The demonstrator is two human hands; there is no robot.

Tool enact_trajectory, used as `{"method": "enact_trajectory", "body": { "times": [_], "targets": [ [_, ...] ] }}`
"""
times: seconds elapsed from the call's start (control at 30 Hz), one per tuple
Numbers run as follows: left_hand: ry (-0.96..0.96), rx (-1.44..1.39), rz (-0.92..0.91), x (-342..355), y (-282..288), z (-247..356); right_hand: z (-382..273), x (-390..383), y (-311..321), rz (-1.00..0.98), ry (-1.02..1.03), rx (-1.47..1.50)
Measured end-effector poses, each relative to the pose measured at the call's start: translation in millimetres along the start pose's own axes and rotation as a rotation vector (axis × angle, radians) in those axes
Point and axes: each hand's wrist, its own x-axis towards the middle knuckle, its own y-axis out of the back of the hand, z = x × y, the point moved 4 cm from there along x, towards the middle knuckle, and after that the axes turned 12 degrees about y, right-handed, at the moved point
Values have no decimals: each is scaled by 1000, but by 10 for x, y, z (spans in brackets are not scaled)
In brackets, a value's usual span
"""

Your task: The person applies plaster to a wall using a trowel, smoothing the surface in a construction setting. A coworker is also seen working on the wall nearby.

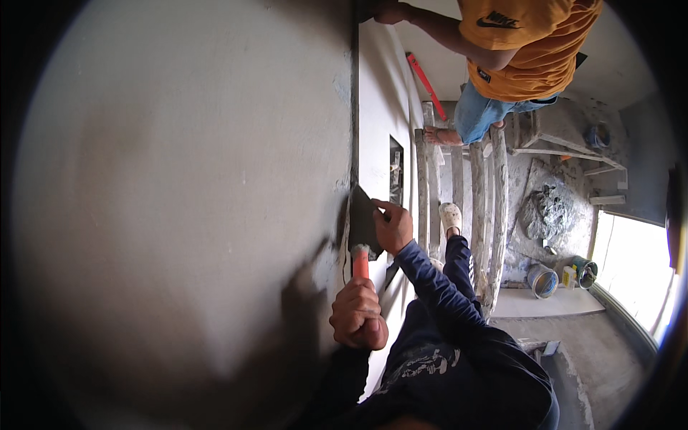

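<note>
in the head view, the left hand (358,314) is shut tight around the orange handle (360,264) of a trowel (363,222). the dark blade of the trowel lies flat against the corner edge of a big grey wall (179,201), where wet plaster looks rough. the right hand (393,226) is not shut around anything; its fingers (381,208) press on the back of the blade, just above the handle. both arms wear dark blue sleeves (437,287).

to the right, a wooden ladder-like frame (480,215) stands near the wall. another person in an orange shirt (530,43) and blue shorts stands on it, one hand reaching up to the wall's edge. far below, buckets (543,281) and a heap of grey mix (548,211) sit on the floor (609,351). a long red level (426,82) leans by the wall.
</note>
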Motion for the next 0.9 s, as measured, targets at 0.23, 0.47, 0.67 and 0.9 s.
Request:
{"method": "enact_trajectory", "body": {
  "times": [0.23,0.47,0.67,0.9],
  "targets": [
    [40,-38,11,117,-101,-39,-23,142,48,24,6,26],
    [87,0,-12,222,-103,-93,-122,224,35,18,-6,-6],
    [131,14,12,87,-74,9,-155,159,38,18,-16,-23],
    [64,79,-37,74,-104,22,-30,141,62,74,52,21]
  ]
}}
